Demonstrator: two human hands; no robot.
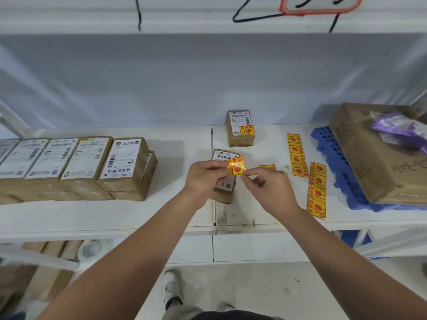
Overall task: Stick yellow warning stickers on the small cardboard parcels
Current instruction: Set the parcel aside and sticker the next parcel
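Note:
A yellow warning sticker [236, 166] with red print is held between both hands above a small cardboard parcel [223, 155] on the white shelf [175, 211]. My left hand [204, 179] pinches the sticker's left edge and my right hand [269, 187] pinches its lower right corner. The parcel is partly hidden behind my hands. Farther back stands another small parcel [240, 128] that carries a yellow sticker [246, 130]. Two strips of yellow stickers [297, 155] [317, 190] lie to the right, and one loose sticker [268, 167] shows just behind my right hand.
A row of several labelled cardboard parcels [76, 167] fills the shelf's left side. At the right a large cardboard box [369, 158] with a purple bag [399, 128] on top sits on a blue plastic pallet [335, 158]. Cardboard tubes [55, 248] lie below the shelf.

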